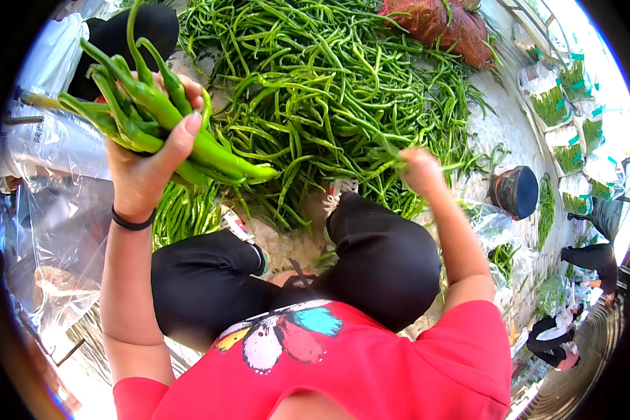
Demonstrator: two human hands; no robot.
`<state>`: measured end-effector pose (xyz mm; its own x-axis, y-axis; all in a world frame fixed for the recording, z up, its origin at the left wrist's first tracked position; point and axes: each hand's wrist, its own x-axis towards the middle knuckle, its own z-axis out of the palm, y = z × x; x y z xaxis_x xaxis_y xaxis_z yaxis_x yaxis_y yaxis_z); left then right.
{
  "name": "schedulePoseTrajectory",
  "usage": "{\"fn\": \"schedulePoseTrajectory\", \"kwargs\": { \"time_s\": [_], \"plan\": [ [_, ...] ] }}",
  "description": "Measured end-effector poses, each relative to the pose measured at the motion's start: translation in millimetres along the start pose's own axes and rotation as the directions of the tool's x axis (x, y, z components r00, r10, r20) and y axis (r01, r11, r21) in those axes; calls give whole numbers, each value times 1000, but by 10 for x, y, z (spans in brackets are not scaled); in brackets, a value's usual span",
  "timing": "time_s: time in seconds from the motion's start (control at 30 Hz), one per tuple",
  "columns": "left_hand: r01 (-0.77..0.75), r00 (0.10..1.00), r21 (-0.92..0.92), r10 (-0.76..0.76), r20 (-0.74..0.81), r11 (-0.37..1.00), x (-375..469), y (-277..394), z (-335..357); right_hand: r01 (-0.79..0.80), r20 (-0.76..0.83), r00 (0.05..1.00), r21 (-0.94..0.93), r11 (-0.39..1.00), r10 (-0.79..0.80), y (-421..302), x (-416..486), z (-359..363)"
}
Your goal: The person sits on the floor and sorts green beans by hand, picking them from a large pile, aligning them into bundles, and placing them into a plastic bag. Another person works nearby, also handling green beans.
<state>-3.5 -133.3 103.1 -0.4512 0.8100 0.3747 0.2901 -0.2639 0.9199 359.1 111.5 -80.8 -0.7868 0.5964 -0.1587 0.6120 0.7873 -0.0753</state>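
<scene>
My left hand (142, 176) is raised at the upper left and grips a bunch of long green chili peppers (157, 105), stems towards the upper left and tips towards the lower right. A large loose pile of long green chili peppers (304, 100) spreads over the ground in front of me. My right hand (422, 170), blurred, is over the pile's right edge with its fingers closed on a green pepper (386, 144); the blur hides part of it. More peppers (189, 215) lie lined up below my left hand, beside my left shoe (237, 226).
A red mesh sack (441, 31) lies at the pile's far right edge. A dark bucket (514, 192) stands to the right. Clear plastic sheeting (63, 226) covers the left side. Packed bags of peppers (548, 107) line the far right, near other people (593, 262).
</scene>
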Motion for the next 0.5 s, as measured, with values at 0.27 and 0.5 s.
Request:
{"fn": "schedulePoseTrajectory", "kwargs": {
  "time_s": [0.27, 0.5],
  "plan": [
    [80, 997, 24, -79, -25, 997, -43, -129, -27, -114, -177, 974, 167, 979, 144, -246, 113, 261],
    [120, 992, -46, -122, -44, 992, 43, -225, -2, -54, -549, 780, 418, 907, 300, 312, 797, -1335]
  ]
}}
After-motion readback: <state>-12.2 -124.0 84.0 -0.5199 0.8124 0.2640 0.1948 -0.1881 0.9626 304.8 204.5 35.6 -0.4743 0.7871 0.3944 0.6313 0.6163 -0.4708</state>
